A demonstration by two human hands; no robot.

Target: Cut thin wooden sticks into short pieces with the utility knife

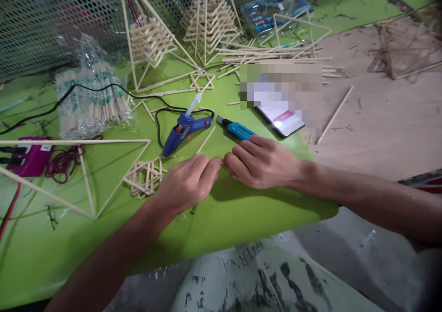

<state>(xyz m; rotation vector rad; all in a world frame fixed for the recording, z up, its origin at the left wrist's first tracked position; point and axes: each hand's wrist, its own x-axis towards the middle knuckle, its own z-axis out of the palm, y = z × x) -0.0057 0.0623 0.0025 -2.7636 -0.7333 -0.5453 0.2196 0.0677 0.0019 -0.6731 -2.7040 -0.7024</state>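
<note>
My left hand (191,179) and my right hand (264,162) meet over the green table (221,229), closed, with thumbs and fingertips almost touching. Whatever they pinch is too small and hidden to make out. A thin wooden stick (206,140) shows just behind my left hand; whether the hand touches it I cannot tell. Beyond my right knuckles lies a blue utility knife (240,130). A blue hot glue gun (183,132) with a clear glue stick rests behind my left hand. Left of that hand sits a small stack of joined stick triangles (145,177).
Stick pyramids (152,40) with layered centres stand at the back by a perforated panel (86,8). Bagged chopsticks (93,98), a large stick frame (119,190), purple cord (67,162) and a magenta power adapter (32,158) lie left. A phone (281,118) lies right; a black cable crosses behind.
</note>
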